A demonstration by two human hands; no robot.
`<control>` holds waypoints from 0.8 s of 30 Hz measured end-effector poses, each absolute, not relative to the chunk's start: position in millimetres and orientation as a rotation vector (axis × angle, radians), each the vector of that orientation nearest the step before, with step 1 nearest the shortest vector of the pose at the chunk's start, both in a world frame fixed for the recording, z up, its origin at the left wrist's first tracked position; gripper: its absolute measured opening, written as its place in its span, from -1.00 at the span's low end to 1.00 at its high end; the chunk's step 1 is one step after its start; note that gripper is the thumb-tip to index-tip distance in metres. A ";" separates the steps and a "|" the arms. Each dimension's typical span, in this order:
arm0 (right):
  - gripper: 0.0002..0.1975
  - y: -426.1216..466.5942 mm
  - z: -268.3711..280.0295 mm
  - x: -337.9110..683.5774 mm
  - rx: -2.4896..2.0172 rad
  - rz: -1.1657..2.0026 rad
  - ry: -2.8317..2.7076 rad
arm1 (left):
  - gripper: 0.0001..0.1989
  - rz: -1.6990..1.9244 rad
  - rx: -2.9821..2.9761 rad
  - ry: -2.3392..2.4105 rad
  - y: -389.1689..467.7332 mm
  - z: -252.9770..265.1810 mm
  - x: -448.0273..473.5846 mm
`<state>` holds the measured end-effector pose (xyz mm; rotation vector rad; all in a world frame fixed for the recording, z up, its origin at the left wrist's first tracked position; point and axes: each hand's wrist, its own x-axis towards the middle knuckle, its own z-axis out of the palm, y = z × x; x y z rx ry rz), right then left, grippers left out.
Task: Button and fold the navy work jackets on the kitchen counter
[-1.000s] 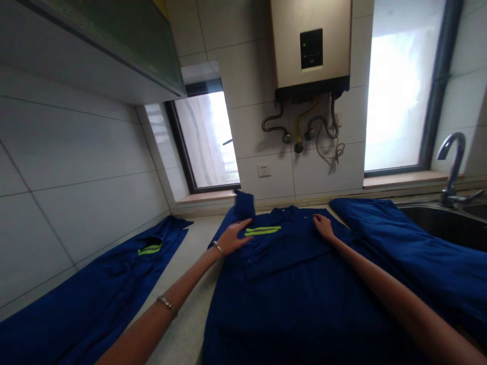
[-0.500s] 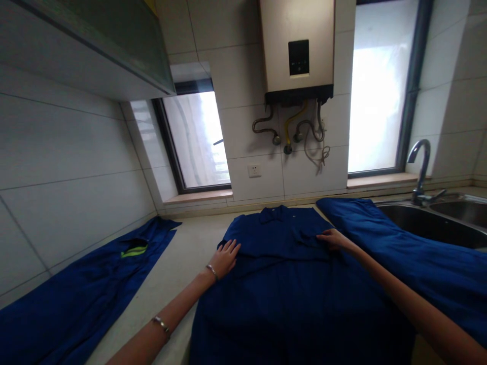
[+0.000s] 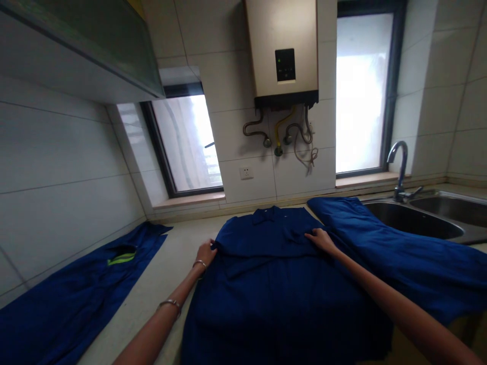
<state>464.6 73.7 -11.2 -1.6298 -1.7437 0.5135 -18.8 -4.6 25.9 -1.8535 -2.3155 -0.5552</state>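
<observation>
A dark blue collared shirt (image 3: 274, 289) lies spread out in front of me, its collar at the far end and its lower part reaching over the near edge of the counter. A crease runs across its chest. My left hand (image 3: 206, 253) is closed on the shirt's left edge, fingers pinching the cloth. On the right side of the chest, my right hand (image 3: 322, 240) has its fingers closed on the fabric. Bracelets circle my left wrist and forearm.
Blue trousers (image 3: 384, 243) lie to the right, beside a steel sink (image 3: 452, 230) with a tap (image 3: 399, 167). Another blue garment (image 3: 83, 289) with a yellow-green strip lies at left on the pale counter (image 3: 182, 235). A water heater (image 3: 283, 30) hangs above; a cabinet (image 3: 95, 45) juts out upper left.
My left hand has gone from lying flat on the shirt to pinching its left edge, slightly further left. My right hand stays at the chest. The view has shifted a little to the right.
</observation>
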 end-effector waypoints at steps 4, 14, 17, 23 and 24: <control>-0.65 75.3 -8.5 486.9 -1.596 0.726 -1.615 | -0.86 -0.437 -1.810 -2.375 -13.4 30.7 -25.8; -0.61 62.8 -16.0 521.8 -1.753 0.612 -1.629 | -0.65 -0.059 -2.035 -1.952 -27.2 27.1 -3.8; -0.52 56.4 -12.6 510.4 -1.869 0.324 -1.734 | -0.64 0.115 -2.079 -1.804 -28.2 28.7 -5.1; -0.65 38.5 -15.0 503.0 -1.858 0.132 -1.990 | -0.64 0.194 -2.048 -1.901 -30.8 26.0 -18.1; -0.67 35.3 -13.0 502.6 -1.877 0.112 -2.031 | -0.64 0.197 -2.044 -1.898 -30.4 25.8 -18.2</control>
